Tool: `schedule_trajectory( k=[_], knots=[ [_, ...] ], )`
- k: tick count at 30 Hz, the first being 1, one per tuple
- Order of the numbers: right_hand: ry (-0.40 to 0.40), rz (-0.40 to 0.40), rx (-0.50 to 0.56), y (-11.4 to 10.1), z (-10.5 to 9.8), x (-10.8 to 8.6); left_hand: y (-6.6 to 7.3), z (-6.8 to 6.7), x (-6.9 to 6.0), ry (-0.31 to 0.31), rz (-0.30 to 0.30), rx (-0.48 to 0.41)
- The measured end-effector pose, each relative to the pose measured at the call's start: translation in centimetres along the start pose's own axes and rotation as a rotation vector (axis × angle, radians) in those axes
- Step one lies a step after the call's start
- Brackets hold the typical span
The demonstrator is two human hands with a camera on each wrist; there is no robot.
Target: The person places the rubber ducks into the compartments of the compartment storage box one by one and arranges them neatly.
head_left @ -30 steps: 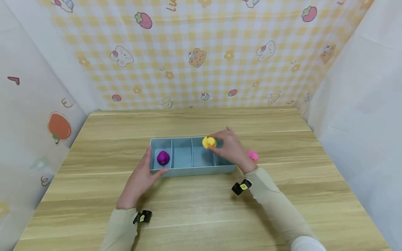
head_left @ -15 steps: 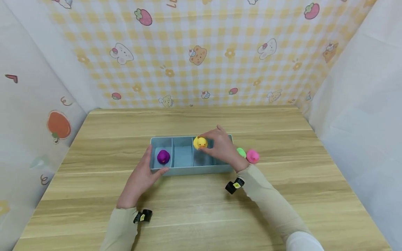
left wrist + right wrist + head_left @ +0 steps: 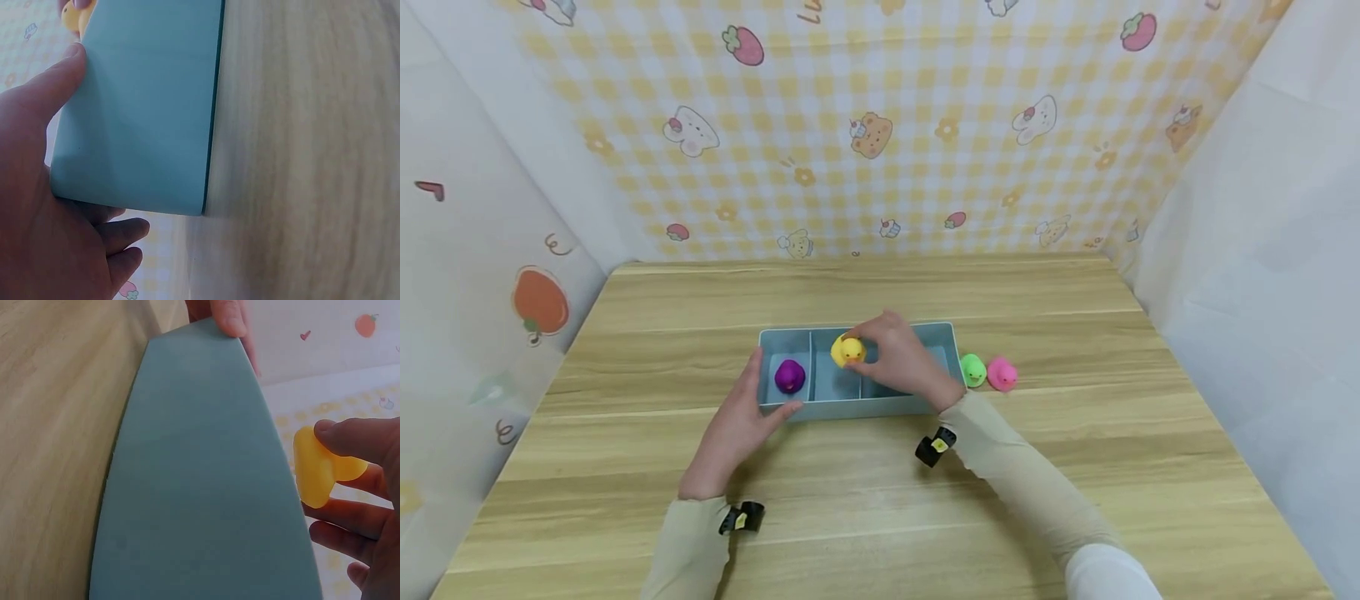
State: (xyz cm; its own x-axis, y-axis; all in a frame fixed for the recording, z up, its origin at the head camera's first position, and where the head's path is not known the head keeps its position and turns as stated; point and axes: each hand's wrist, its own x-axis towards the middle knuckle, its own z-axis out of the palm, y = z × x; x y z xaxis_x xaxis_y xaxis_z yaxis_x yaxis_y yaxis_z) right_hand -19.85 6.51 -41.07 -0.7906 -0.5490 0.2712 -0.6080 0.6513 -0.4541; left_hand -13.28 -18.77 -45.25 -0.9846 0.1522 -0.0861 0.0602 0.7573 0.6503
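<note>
pinching a yellow duck [image 3: 847,352] over a blue box [image 3: 850,410]

grasps the yellow duck in the right hand [image 3: 904,358], nipped between thumb and fingertips, beak turned toward the head camera. holds it over the second compartment from the left — near rim level, judging by the right wrist view, just past the top edge of the long front wall. hides part of the right half of the box behind the same hand, including most of one divider.

grips the near left corner of the blue box with the left hand [image 3: 737,429], thumb against the top of the front wall, fingers around the short end. shows the rest of that wall smooth and bare in both wrist views.

keeps a purple duck [image 3: 789,377] in the leftmost compartment, upright. has a green duck [image 3: 973,372] just beside the right end of the box, then a pink duck [image 3: 1002,375] next to it, both on the wooden table [image 3: 850,517]. wears beige sleeves [image 3: 688,542] and a small black camera [image 3: 747,517] at each wrist — all in front of a yellow checked cloth [image 3: 760,150] printed with strawberries, flowers and little animals
</note>
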Motion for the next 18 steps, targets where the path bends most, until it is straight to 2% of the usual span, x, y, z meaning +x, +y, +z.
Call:
schedule_trajectory(
  k=[7,18],
  knots=[
    [-0.077,0.043,-0.026,-0.9,1.1,0.6,-0.1,0.1,0.0,0.002,0.01,-0.004],
    [-0.152,0.039,-0.231,-1.7,2.5,1.7,-0.1,0.1,-0.1,0.001,0.007,-0.026]
  ],
)
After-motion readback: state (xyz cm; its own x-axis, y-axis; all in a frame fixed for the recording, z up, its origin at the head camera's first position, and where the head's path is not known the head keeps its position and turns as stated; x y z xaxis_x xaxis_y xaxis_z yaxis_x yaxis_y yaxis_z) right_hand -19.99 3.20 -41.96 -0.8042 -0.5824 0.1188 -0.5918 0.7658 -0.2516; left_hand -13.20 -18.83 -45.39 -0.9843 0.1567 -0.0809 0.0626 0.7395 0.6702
